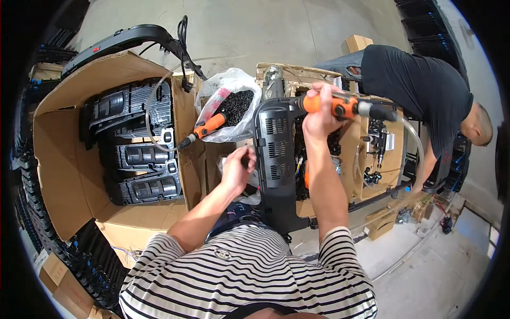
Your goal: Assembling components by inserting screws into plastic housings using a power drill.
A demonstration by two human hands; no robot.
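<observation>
My right hand point(317, 123) is wrapped round an orange power screwdriver point(348, 108). The tool lies roughly level, its front end at the far right corner of a black plastic housing point(279, 196); whether the bit touches it I cannot tell. This long housing has slotted vents and stretches toward my body. Just left of it hovers my left hand point(235, 171), fingers curled and pinched; what they hold, if anything, is too small to make out. Beyond that hand, a second orange screwdriver point(211, 125) rests by a clear plastic bag point(245, 80) of small black parts point(239, 105).
At left stands an open cardboard box point(64, 159) holding several black vented covers point(151, 154). A long black frame with a cable point(183, 48) lies behind it. To the right, a person in a black shirt point(414, 80) bends over beside a wooden bench with metal parts point(376, 143).
</observation>
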